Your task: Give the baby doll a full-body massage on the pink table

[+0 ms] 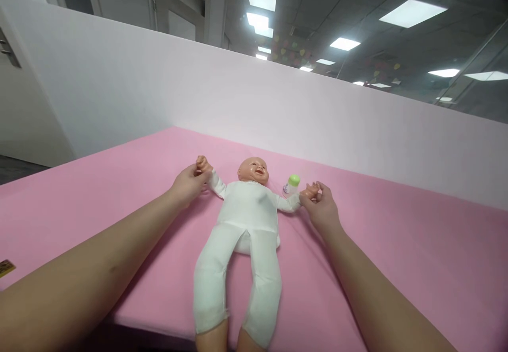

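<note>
Pink surface [130,177] seen w/ doll [250,209] laid on its back in center, clad in white top + pants, head toward the wall [278,103]. Doll's body is set btwn L hand [189,185] and R hand [323,211], arms spread. One doll hand is gripped by L fingers, the other by R fingers. Small bottle w/ green cap [292,183] is seen near R fingers, beside doll's arm.
</note>
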`<state>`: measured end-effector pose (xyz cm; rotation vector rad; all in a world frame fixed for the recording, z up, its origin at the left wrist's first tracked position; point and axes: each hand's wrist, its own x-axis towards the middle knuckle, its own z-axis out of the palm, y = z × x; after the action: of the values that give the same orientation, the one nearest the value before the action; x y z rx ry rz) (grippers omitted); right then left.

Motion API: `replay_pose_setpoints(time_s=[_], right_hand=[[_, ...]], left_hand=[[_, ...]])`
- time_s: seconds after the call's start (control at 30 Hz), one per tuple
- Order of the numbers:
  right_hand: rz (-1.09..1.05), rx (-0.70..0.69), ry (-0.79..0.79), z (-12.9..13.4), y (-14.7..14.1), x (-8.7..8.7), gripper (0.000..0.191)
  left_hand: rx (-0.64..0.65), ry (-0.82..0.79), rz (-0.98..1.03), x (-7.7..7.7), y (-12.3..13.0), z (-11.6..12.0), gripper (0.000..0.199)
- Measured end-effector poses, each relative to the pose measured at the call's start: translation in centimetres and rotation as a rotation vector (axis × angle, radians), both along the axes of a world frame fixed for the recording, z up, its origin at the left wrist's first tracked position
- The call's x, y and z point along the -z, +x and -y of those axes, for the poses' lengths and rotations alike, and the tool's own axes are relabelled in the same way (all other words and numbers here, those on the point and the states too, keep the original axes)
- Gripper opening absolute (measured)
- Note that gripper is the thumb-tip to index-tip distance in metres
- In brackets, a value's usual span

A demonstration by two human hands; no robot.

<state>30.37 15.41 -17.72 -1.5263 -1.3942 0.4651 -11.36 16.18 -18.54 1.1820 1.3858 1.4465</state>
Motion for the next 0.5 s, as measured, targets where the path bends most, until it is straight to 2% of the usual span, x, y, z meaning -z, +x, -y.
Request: replay_pose_setpoints(time_s=[0.07,0.2,0.3,0.4,0.5], right_hand=[[0.069,-0.09,0.077,1.2,-1.5,-0.8,0.077],[0.37,-0.32,0.199,3.6,-4.5,-1.8,0.043],[0.584,-0.452,0.24,4.7,-5.9,-1.9,0.038],[0.704,-0.554,0.297,5.2,-6.5,-1.8,0.039],[0.741,-0.578,0.34,5.2,-6.6,-1.8,0.039]], left_hand=[[0.046,0.124,-0.219,-0.8,1.1,1.3,0.04],[0.184,0.324,-0.674,-2.4,3.6,3.7,0.039],[0.298,0.452,-0.958,-2.8,4.6,4.5,0.039],[0.301,0.501,-1.075,-2.6,4.8,4.4,0.041],[0.307,0.486,-1.116,-2.2,4.6,4.2,0.043]])
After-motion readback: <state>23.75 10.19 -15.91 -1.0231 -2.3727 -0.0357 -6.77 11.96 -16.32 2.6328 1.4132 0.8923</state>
